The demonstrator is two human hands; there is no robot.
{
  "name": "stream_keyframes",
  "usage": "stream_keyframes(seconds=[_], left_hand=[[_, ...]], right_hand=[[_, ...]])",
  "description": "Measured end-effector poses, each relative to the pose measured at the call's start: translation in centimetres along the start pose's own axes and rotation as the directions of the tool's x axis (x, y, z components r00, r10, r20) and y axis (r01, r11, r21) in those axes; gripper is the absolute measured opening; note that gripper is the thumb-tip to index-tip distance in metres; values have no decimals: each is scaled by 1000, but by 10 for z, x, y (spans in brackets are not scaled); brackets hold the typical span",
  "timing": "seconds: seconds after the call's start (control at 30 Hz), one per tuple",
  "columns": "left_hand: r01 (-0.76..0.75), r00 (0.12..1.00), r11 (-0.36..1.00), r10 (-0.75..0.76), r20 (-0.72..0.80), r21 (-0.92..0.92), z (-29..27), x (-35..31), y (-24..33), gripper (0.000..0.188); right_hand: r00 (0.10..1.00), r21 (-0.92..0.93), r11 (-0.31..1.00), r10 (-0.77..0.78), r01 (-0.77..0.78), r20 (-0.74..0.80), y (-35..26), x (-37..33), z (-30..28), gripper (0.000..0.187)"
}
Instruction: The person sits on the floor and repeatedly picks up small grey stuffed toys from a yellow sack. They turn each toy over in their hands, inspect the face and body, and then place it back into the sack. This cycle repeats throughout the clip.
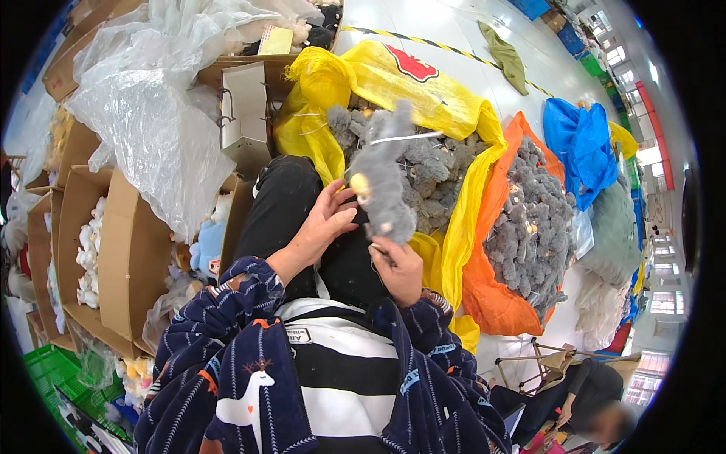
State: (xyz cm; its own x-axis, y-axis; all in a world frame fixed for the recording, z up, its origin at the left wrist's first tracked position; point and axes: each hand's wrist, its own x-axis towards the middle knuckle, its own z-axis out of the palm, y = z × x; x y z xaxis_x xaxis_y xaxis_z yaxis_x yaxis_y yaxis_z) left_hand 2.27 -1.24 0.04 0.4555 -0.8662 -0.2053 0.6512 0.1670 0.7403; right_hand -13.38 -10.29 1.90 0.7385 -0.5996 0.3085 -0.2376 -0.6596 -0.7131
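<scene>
A grey plush toy (390, 185) hangs in front of me, slightly smeared by motion, with a cream-yellow patch on its left side and a thin white strip across its upper part. My right hand (398, 271) is closed at the toy's lower end, pinching it there. Beside the toy's left side, my left hand (325, 227) has its fingers apart and holds nothing; whether a fingertip touches the fur cannot be made out. Beyond the toy, a yellow woven sack (461, 98) lies open, filled with similar grey plush pieces (442, 170).
To the right, an orange sack (484, 303) holds more grey plush pieces. Cardboard boxes (144, 265) with plush toys line the left, under clear plastic sheeting (151, 113). A blue sack (578, 144) lies farther right. Another person (586, 397) sits at the lower right.
</scene>
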Motion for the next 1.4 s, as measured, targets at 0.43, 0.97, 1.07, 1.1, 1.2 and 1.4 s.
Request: stream_keyframes(seconds=[0.43,0.97,1.07,1.1,1.2,1.4], left_hand=[[68,996,965,-82,-45,-255,3,7,3,45],[44,994,995,-52,-98,-86,-5,7,-11,41],[184,969,976,-200,-147,-114,0,10,-3,41],[253,949,958,-273,-157,-136,2,12,1,42],[316,948,942,-307,-87,114,4,6,14,49],[199,979,946,-206,1,256,1,13,53,24]], right_hand=[[745,636,467,608,-614,273,-4,-4,-14,40],[980,276,940,193,-201,57,0,-9,13,42],[985,339,925,173,-171,23,8,-2,12,39],[923,517,775,376,-363,84,9,-1,7,37],[665,799,208,689,-564,289,21,5,-14,31],[643,976,216,747,9,-171,105,11,-149,26]])
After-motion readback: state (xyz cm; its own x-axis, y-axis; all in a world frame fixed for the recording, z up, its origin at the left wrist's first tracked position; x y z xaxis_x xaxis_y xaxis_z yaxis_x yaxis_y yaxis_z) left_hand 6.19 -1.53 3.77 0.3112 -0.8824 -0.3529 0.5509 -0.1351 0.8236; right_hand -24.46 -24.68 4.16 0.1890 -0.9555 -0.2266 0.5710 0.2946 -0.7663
